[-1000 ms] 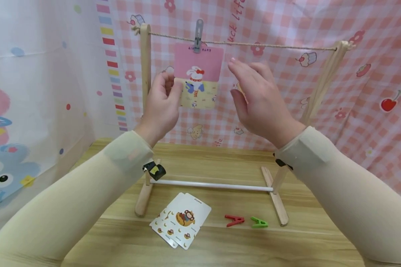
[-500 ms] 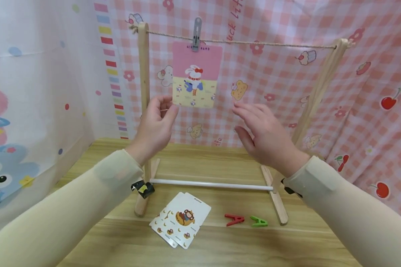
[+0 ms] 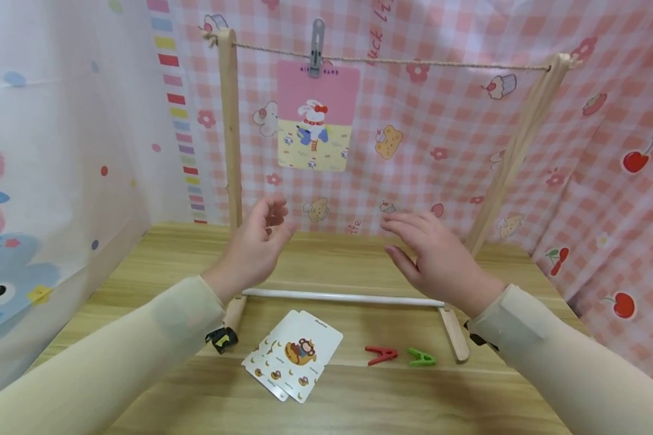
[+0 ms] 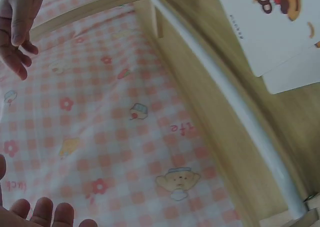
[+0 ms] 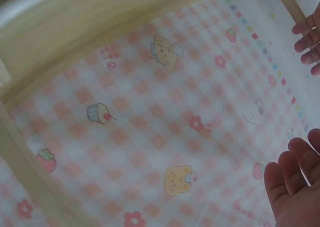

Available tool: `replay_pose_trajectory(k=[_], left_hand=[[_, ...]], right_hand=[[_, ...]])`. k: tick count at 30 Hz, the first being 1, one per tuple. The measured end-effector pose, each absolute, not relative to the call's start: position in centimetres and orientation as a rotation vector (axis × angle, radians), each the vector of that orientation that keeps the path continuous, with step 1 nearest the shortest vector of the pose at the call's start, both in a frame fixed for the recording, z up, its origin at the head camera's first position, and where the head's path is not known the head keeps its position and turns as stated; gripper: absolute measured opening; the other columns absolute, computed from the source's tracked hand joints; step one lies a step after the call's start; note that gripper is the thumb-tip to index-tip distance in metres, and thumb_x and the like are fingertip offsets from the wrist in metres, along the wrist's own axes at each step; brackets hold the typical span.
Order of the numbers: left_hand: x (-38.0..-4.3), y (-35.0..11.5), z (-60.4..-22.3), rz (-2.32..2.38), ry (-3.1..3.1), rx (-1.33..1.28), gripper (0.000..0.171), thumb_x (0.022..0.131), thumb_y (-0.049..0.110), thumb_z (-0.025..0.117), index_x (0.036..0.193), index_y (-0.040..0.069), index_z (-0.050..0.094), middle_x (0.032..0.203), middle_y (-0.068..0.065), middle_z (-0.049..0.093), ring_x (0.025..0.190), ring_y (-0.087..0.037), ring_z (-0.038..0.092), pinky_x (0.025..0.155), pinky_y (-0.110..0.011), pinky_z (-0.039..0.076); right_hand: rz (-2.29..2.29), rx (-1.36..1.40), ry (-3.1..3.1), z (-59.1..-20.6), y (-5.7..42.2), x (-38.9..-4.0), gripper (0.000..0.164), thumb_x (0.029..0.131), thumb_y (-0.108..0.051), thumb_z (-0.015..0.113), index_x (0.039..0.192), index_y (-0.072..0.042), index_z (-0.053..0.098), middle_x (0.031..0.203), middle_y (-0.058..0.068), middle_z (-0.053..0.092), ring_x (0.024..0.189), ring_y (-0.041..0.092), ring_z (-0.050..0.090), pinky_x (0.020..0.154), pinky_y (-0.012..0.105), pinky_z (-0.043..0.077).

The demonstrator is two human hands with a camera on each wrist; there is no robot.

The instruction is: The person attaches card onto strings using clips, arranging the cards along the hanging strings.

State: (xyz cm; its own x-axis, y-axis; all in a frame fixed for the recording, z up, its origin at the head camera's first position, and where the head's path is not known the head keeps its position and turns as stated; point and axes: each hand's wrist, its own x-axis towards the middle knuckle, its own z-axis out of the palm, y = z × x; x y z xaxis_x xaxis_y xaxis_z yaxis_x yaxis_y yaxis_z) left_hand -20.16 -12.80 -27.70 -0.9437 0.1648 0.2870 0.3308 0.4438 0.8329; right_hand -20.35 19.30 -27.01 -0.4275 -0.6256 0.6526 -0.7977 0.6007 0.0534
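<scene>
A pink and yellow card (image 3: 314,142) with a rabbit drawing hangs from the rope (image 3: 413,62), held by a grey clothespin (image 3: 317,48). Below and left of the card is my left hand (image 3: 253,244), its fingers loosely bent around nothing. My right hand (image 3: 435,260) hovers in front of the frame's right side, fingers relaxed and holding nothing. On the table lie two overlapping white cards (image 3: 321,338), the upper one with a monkey drawing. To their right rest a red clothespin (image 3: 381,355) and a green clothespin (image 3: 421,357).
A wooden frame stands on the table (image 3: 359,399), with a left post (image 3: 230,133), a right post (image 3: 517,151) and a white crossbar (image 3: 343,296) low between them. A pink checked cloth (image 3: 441,181) hangs close behind, and a white cloth (image 3: 103,121) on the left.
My left hand has come away from the hanging card and moved down. My right hand has also lowered from beside the card. The card stays hanging from the rope.
</scene>
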Motion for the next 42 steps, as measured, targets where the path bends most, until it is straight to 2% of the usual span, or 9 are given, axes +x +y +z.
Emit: replay_pose_trajectory(k=[11,18,25,33,36,42], left_hand=[[-19.6,-12.5,-30.7,-1.213,-2.778,-0.516,0.064,0.106,0.033,0.065,0.156,0.005,0.039,0.158,-0.017,0.047,0.148,-0.037,0.045,0.122,-0.056,0.039],[-19.1,-12.0,-32.4,-0.948,-2.904,-0.669,0.074,0.101,0.033,0.072,0.158,0.001,0.037,0.162,-0.021,0.044,0.151,-0.041,0.042,0.124,-0.057,0.036],[-18.3,-11.6,-33.9,-0.830,-3.009,-0.740,0.074,0.100,0.036,0.074,0.159,0.008,0.039,0.164,-0.014,0.044,0.152,-0.036,0.042,0.124,-0.053,0.037],[-17.6,-11.3,-35.0,-0.753,-3.102,-0.776,0.074,0.100,0.040,0.072,0.160,0.011,0.040,0.166,-0.013,0.041,0.153,-0.037,0.040,0.123,-0.056,0.037],[-17.5,-11.2,-35.1,-0.717,-3.137,-0.782,0.074,0.100,0.040,0.072,0.160,0.012,0.040,0.166,-0.014,0.041,0.154,-0.038,0.039,0.124,-0.057,0.035],[-17.4,-11.1,-35.7,-0.639,-3.191,-0.779,0.072,0.099,0.042,0.073,0.160,0.016,0.043,0.165,-0.010,0.043,0.151,-0.036,0.043,0.121,-0.055,0.041]], right_hand=[[0.354,1.053,-2.466,-29.3,20.1,-19.6,0.036,0.099,-0.018,0.074,0.130,0.000,0.069,0.131,0.017,0.071,0.122,0.035,0.063,0.103,0.054,0.054],[0.323,1.064,-2.569,-31.5,20.2,-19.3,0.037,0.100,-0.024,0.074,0.129,-0.003,0.069,0.130,0.014,0.072,0.122,0.032,0.065,0.103,0.052,0.055],[0.283,1.084,-2.603,-33.3,19.9,-19.0,0.034,0.099,-0.029,0.075,0.125,-0.008,0.071,0.124,0.008,0.074,0.118,0.029,0.067,0.099,0.052,0.056],[0.293,1.132,-2.614,-34.9,19.7,-18.9,0.032,0.096,-0.026,0.079,0.121,-0.006,0.073,0.120,0.007,0.075,0.118,0.029,0.067,0.104,0.048,0.055],[0.277,1.131,-2.640,-35.2,19.6,-18.7,0.035,0.096,-0.029,0.079,0.122,-0.007,0.073,0.122,0.006,0.075,0.120,0.029,0.068,0.106,0.048,0.054],[0.254,1.141,-2.713,-36.1,19.5,-18.5,0.038,0.099,-0.032,0.076,0.128,-0.008,0.071,0.124,0.006,0.075,0.121,0.029,0.068,0.108,0.048,0.053]])
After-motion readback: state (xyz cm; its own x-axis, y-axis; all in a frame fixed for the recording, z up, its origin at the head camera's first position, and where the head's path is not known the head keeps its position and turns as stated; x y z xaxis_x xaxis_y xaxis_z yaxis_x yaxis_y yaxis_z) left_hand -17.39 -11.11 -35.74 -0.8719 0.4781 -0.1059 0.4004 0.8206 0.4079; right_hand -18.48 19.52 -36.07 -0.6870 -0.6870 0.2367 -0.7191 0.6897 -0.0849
